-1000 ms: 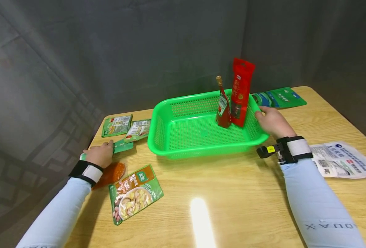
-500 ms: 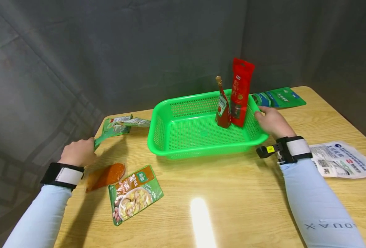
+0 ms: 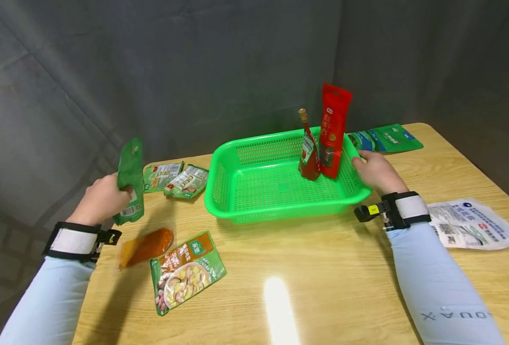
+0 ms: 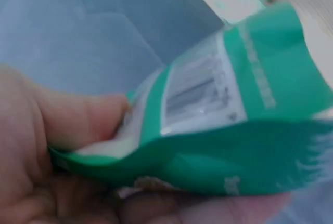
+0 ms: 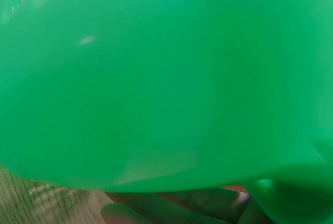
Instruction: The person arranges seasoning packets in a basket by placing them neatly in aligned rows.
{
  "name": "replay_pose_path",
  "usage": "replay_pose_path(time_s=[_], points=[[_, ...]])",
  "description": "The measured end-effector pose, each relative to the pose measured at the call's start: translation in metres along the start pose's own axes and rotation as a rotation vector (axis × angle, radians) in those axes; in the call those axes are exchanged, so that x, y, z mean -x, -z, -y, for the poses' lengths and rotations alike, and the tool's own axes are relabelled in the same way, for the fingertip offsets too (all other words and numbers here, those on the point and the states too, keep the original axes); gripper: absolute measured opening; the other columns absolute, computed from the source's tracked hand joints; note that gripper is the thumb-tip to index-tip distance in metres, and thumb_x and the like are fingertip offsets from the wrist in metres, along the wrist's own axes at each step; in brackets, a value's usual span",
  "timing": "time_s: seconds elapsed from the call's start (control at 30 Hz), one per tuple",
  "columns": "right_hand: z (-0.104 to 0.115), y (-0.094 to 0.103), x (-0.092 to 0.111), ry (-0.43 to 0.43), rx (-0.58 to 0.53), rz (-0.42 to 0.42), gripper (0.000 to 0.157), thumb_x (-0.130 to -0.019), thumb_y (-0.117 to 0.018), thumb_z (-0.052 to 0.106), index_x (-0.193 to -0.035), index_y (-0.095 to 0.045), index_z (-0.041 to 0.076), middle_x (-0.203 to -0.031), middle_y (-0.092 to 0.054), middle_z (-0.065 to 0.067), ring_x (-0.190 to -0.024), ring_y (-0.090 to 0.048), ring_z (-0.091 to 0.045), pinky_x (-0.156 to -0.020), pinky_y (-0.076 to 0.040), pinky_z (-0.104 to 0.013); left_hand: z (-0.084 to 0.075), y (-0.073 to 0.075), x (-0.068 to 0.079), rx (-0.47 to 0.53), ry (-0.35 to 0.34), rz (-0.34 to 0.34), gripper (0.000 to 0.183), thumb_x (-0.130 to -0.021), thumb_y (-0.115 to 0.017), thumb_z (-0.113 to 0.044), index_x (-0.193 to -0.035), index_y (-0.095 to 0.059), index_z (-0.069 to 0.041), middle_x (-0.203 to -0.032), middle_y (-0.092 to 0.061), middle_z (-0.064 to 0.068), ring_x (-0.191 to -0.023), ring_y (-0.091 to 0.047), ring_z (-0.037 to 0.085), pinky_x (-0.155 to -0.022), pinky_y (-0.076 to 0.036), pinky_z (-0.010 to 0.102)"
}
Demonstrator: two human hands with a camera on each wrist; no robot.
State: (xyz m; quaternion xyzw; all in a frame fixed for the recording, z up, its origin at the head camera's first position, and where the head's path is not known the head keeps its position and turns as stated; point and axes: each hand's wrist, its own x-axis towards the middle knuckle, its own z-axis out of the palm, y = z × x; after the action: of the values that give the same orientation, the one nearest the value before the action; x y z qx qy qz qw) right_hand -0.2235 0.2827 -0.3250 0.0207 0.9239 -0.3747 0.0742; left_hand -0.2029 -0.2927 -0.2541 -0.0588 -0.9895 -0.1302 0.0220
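Observation:
My left hand [image 3: 101,200] pinches a green food packet [image 3: 131,182] and holds it on edge above the table's left side. In the left wrist view the thumb lies on one face of the packet [image 4: 203,94], near a white barcode panel, with fingers under it. At the right end of the green plastic basket [image 3: 254,211], my right hand [image 3: 379,171] grips the rim. Fingers show below the basket wall [image 5: 156,104] in the right wrist view. Inside the basket, a red sauce pouch with a capped spout [image 3: 309,158] and a tall red packet [image 3: 334,129] stand at the right.
Two green packets [image 3: 163,176] [image 3: 188,181] lie left of the basket. Nearer lie an orange-red sauce sachet [image 3: 148,245] and a green-brown soup packet [image 3: 188,275]. A green pouch [image 3: 394,138] rests behind the right hand, a white packet [image 3: 474,225] at the right.
My left hand has picked up the green packet, drawn it left off the other packets and turned it upright. The right hand stays on the basket rim.

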Motion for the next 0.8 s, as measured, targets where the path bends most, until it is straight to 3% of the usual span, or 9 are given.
replay_pose_path(time_s=[0.17,0.3,0.43,0.47,0.53,0.63,0.8], points=[[-0.001,0.000,0.000,0.003,-0.004,-0.009,0.070,-0.107,-0.024,0.042,-0.155,-0.012,-0.006,-0.155,-0.021,-0.033,-0.127,-0.035,-0.047,-0.092,-0.036,-0.058,-0.029,0.001,-0.010,0.112,-0.041,-0.070,0.021,-0.098,-0.046,-0.014,-0.086,-0.053,0.001,-0.082,-0.062,0.021,-0.068,-0.060,0.031,-0.054,-0.045,0.041],[-0.001,-0.002,0.000,0.011,-0.004,-0.020,0.068,-0.107,-0.025,0.040,-0.155,-0.014,-0.006,-0.148,-0.032,-0.034,-0.111,-0.043,-0.043,-0.083,-0.038,-0.053,-0.052,0.000,-0.018,0.235,-0.098,-0.084,0.023,-0.102,-0.045,-0.014,-0.103,-0.056,0.006,-0.093,-0.063,0.026,-0.075,-0.062,0.034,-0.058,-0.048,0.041],[-0.001,-0.002,-0.001,0.016,-0.003,-0.040,0.066,-0.107,-0.027,0.038,-0.155,-0.016,-0.006,-0.128,-0.048,-0.032,-0.087,-0.048,-0.036,-0.074,-0.040,-0.047,-0.078,-0.004,-0.032,0.387,-0.101,-0.046,0.031,-0.105,-0.044,-0.017,-0.120,-0.053,0.009,-0.109,-0.062,0.029,-0.089,-0.064,0.037,-0.065,-0.055,0.042],[-0.002,-0.002,-0.001,0.017,-0.005,-0.043,0.066,-0.107,-0.027,0.037,-0.155,-0.017,-0.006,-0.116,-0.051,-0.029,-0.077,-0.048,-0.033,-0.070,-0.040,-0.046,-0.084,-0.005,-0.036,0.416,-0.093,-0.036,0.033,-0.105,-0.044,-0.018,-0.123,-0.052,0.009,-0.111,-0.061,0.029,-0.091,-0.064,0.037,-0.067,-0.056,0.042],[-0.002,-0.002,-0.001,0.018,-0.010,-0.047,0.065,-0.107,-0.028,0.036,-0.155,-0.018,-0.006,-0.090,-0.051,-0.021,-0.060,-0.043,-0.026,-0.064,-0.039,-0.043,-0.097,-0.009,-0.044,0.478,-0.076,-0.014,0.036,-0.106,-0.044,-0.020,-0.127,-0.050,0.009,-0.116,-0.059,0.028,-0.095,-0.064,0.036,-0.070,-0.057,0.041],[-0.001,-0.002,-0.001,0.022,-0.021,-0.046,0.064,-0.107,-0.030,0.034,-0.155,-0.019,-0.006,-0.072,-0.045,-0.010,-0.049,-0.036,-0.016,-0.060,-0.039,-0.041,-0.118,-0.016,-0.057,0.580,-0.051,0.014,0.038,-0.106,-0.044,-0.020,-0.130,-0.048,0.009,-0.118,-0.058,0.028,-0.097,-0.064,0.035,-0.072,-0.058,0.040],[0.000,-0.004,0.000,0.022,-0.032,-0.058,0.062,-0.107,-0.030,0.033,-0.155,-0.020,-0.006,-0.067,-0.043,-0.006,-0.045,-0.034,-0.013,-0.059,-0.039,-0.040,-0.151,-0.031,-0.080,0.778,-0.005,0.071,0.036,-0.106,-0.044,-0.015,-0.132,-0.045,0.010,-0.118,-0.057,0.028,-0.099,-0.065,0.038,-0.071,-0.059,0.037]])
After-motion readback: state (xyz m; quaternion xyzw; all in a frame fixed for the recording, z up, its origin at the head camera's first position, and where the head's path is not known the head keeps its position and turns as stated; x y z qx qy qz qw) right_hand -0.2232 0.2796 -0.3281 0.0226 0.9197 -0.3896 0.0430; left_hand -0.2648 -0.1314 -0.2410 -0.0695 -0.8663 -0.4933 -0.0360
